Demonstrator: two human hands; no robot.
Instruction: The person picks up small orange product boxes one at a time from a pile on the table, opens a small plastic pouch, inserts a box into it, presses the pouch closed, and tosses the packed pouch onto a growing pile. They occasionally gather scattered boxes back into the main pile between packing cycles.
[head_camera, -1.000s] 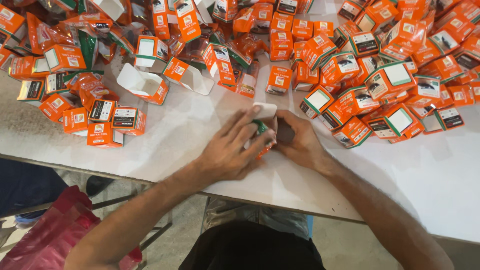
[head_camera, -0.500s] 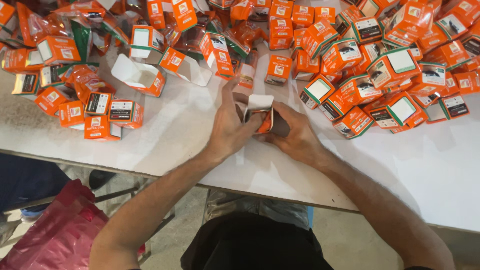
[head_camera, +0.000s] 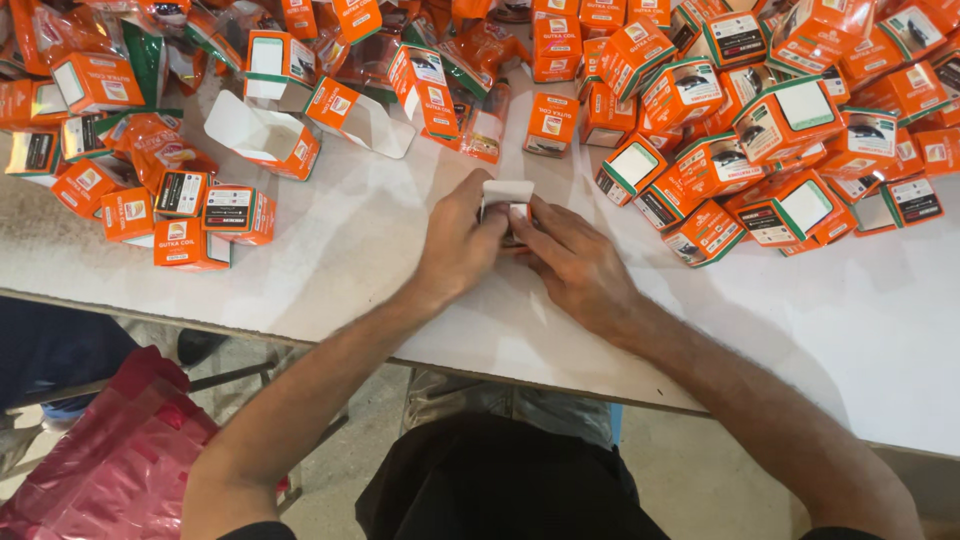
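Note:
Both of my hands meet at the middle of the white table (head_camera: 360, 250) around one small carton (head_camera: 507, 191). Its white flap stands open above my fingers; the rest of it is hidden between my hands. My left hand (head_camera: 458, 245) wraps the carton's left side. My right hand (head_camera: 575, 262) presses against its right side with the fingers pointing left.
Several small orange and green cartons (head_camera: 770, 130) are heaped across the far and right side of the table. An opened carton (head_camera: 262, 138) lies at the left with more closed ones. A pink plastic bag (head_camera: 110, 460) sits below the table's near edge at left.
The carton and both hands have stayed at the table's middle; my fingers have shifted over the carton, and the white flap now shows above them. The view has tilted slightly.

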